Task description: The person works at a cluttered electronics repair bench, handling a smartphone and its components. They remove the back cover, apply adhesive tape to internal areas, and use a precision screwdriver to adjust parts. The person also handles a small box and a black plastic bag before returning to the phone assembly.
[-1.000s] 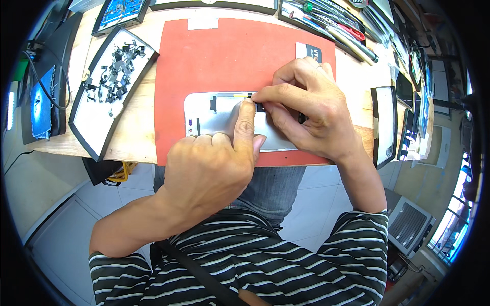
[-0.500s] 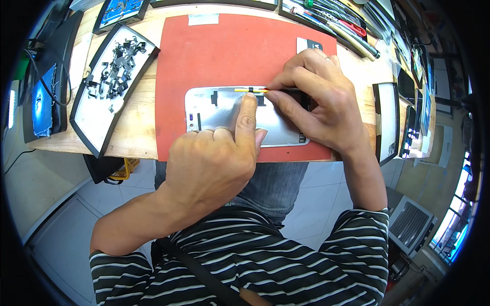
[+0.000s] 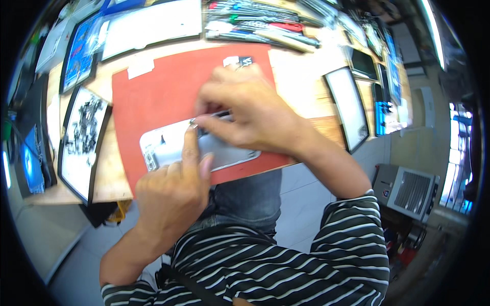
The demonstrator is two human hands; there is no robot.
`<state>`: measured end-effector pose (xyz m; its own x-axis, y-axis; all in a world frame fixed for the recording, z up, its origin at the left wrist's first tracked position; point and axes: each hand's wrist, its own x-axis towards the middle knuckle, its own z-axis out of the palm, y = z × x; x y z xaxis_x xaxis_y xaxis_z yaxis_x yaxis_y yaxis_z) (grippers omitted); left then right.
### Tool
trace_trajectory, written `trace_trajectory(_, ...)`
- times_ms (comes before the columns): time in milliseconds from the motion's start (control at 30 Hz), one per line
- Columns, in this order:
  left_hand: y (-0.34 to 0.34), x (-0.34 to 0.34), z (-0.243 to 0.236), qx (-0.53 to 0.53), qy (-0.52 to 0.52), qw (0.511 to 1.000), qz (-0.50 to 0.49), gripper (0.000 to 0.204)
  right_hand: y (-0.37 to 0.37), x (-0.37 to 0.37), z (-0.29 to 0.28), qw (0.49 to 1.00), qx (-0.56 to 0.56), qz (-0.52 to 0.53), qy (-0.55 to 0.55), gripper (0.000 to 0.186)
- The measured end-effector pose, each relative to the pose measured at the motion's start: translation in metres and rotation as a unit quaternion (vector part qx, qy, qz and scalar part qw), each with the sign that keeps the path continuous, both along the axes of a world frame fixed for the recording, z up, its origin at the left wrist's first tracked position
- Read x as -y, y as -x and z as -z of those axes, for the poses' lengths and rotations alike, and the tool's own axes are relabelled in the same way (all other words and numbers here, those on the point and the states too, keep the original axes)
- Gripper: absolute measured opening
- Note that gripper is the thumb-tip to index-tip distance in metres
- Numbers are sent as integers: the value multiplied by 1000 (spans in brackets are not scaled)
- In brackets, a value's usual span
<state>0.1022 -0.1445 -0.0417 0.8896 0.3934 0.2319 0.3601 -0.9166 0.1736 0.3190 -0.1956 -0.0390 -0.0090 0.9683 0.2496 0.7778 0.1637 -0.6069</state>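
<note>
A silver metal panel, shaped like a phone's back cover (image 3: 171, 145), lies tilted on a red mat (image 3: 158, 92). My left hand (image 3: 173, 188) presses its stretched index fingertip near the panel's far edge; its other fingers are curled and hold nothing. Just beside that fingertip, the thumb and index finger of my right hand (image 3: 250, 107) pinch together over the same edge. Something small and dark shows at the pinch, too blurred to name. My right hand hides much of the panel's far right part.
To the left stands a white tray with a black rim (image 3: 79, 176), holding several small dark parts (image 3: 87, 120). Pens and slim tools (image 3: 255, 23) lie at the back. Another white tray (image 3: 153, 25) is at the back left, and one more (image 3: 349, 109) at the right.
The view has shifted, so mat and panel appear lower, further left and tilted. My right fingertips have moved left along the edge to my left index fingertip. The yellow strip no longer shows.
</note>
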Motion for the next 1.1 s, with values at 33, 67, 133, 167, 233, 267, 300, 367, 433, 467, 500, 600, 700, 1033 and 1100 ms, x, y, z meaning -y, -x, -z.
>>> trace_trajectory(33, -1, 1, -1, -1, -4, 1000, -1, 51, 0, 1, -1, 1000, 10, 2, 6, 14)
trace_trajectory(67, -1, 2, -2, -12, -11, 1000, -6, 51, 1, 2, -2, 1000, -14, 13, 6, 14)
trace_trajectory(133, -2, 2, -3, -4, -7, 1000, -2, 52, 1, 3, -4, 999, -18, 19, 36, 14)
trace_trajectory(167, -2, 2, -3, -4, -6, 1000, 0, 51, 1, 3, -5, 998, -26, 18, 48, 15)
trace_trajectory(233, -1, 2, -2, -6, -3, 1000, 1, 51, 1, 2, -4, 998, -20, 20, 49, 16)
trace_trajectory(267, -1, 2, -1, -8, -2, 1000, 0, 51, 1, 2, -3, 999, -23, 15, 39, 17)
trace_trajectory(300, 0, 2, -1, -17, 0, 1000, -8, 51, 1, 1, -3, 999, -16, 17, 46, 18)
trace_trajectory(367, 2, 3, -1, -36, -8, 999, -10, 51, 2, 1, -3, 999, -24, 18, 26, 18)
trace_trajectory(433, 4, 4, -2, -51, 5, 999, -19, 51, 3, 1, -4, 999, -18, 22, 34, 18)
trace_trajectory(467, 4, 4, -2, -49, 6, 999, -19, 51, 4, 1, -5, 998, -18, 28, 47, 19)
trace_trajectory(500, 4, 4, -3, -42, -7, 999, -19, 52, 5, 1, -6, 998, -31, 31, 52, 19)
trace_trajectory(600, 3, 4, -1, -31, 11, 999, -19, 52, 6, 0, -8, 998, -24, 31, 53, 18)
trace_trajectory(700, 3, 4, 2, -15, 13, 999, -25, 52, 7, 2, -8, 998, -28, 29, 44, 19)
trace_trajectory(1033, 0, 3, 10, -5, -9, 999, -31, 54, 10, 16, -8, 1000, 18, 22, -5, 14)
trace_trajectory(1100, 0, 3, 10, -7, -8, 999, -33, 54, 13, 15, -6, 992, 112, 25, -43, 13)
